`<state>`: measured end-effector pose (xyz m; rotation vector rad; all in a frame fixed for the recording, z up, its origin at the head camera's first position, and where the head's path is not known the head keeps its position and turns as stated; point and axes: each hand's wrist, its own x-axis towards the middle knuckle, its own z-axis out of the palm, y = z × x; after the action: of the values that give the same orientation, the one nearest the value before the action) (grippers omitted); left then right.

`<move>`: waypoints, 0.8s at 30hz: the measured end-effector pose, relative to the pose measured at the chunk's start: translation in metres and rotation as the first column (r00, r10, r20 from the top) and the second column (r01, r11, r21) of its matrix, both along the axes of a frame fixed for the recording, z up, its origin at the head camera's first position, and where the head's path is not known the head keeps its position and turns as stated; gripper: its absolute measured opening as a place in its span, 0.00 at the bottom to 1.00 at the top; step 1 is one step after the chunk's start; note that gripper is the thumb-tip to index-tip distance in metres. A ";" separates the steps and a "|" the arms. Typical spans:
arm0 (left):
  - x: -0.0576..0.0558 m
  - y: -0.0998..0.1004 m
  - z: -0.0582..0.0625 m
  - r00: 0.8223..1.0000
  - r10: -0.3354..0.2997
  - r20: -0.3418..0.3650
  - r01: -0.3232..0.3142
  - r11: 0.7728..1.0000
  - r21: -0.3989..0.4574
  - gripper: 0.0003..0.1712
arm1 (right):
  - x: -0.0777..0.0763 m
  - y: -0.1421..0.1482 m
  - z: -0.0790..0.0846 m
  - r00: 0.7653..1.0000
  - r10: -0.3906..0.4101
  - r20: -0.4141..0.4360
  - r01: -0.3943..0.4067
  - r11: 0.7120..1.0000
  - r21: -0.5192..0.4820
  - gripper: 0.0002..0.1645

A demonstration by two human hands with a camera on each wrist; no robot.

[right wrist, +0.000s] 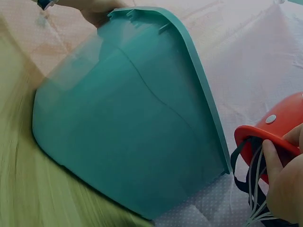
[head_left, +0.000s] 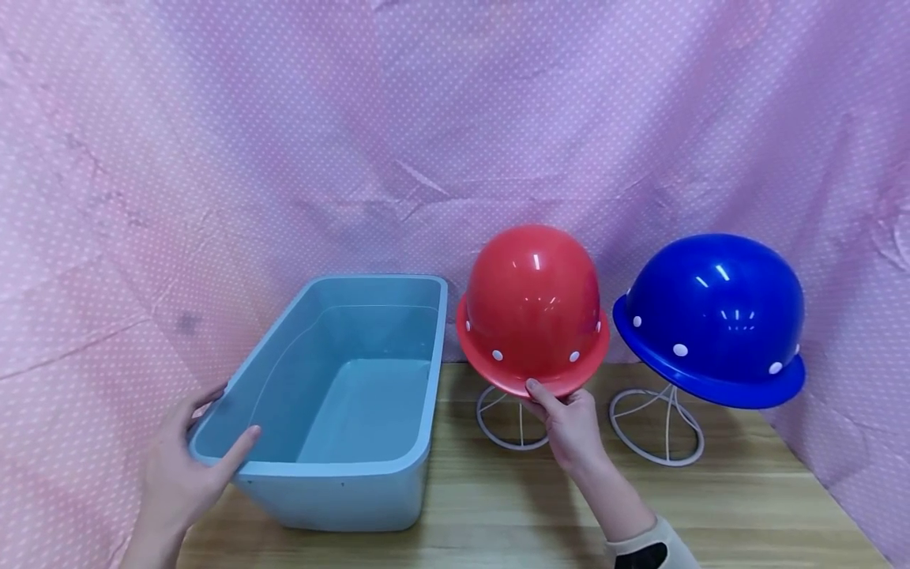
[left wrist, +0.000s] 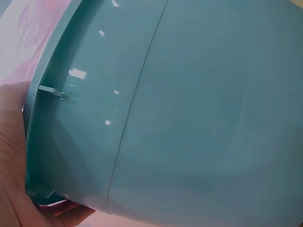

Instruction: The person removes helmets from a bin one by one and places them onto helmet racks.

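Red helmet (head_left: 533, 304) and blue helmet (head_left: 714, 312): hard plastic, smooth and high-gloss, with sharp light reflections and small white rivets. Light blue bin (head_left: 341, 411): moulded plastic, smooth, with a softer satin sheen. Two stands (head_left: 657, 427): thin wire coated white. Tabletop (head_left: 498, 506): pale wood grain, matt. Backdrop (head_left: 284, 142): pink cloth with white dots, matt and creased.
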<state>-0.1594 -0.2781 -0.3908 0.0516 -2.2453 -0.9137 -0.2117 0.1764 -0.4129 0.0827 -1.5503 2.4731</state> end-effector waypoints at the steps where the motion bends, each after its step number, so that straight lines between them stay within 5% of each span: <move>1: 0.000 -0.001 -0.001 1.000 0.001 0.001 -0.001 1.000 0.006 0.44 | 0.001 0.000 0.000 1.000 -0.002 0.002 0.002 1.000 -0.003 0.16; 14: 0.004 -0.001 0.001 1.000 -0.017 -0.003 0.017 1.000 -0.007 0.45 | 0.006 0.008 0.006 0.998 0.058 -0.007 -0.058 0.998 -0.025 0.16; 18: 0.006 0.004 0.008 0.998 -0.024 -0.054 0.017 0.992 -0.129 0.47 | 0.006 0.011 0.008 0.997 0.071 0.007 -0.071 0.997 -0.008 0.17; 24: 0.011 0.025 0.024 0.989 -0.098 -0.114 0.055 0.943 -0.329 0.52 | 0.012 0.028 0.007 0.992 0.127 0.005 -0.127 0.987 0.097 0.13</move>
<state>-0.1484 -0.2530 -0.3667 -0.2407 -2.2587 -0.5571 -0.1994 0.2040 -0.4054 0.2046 -1.7145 2.4904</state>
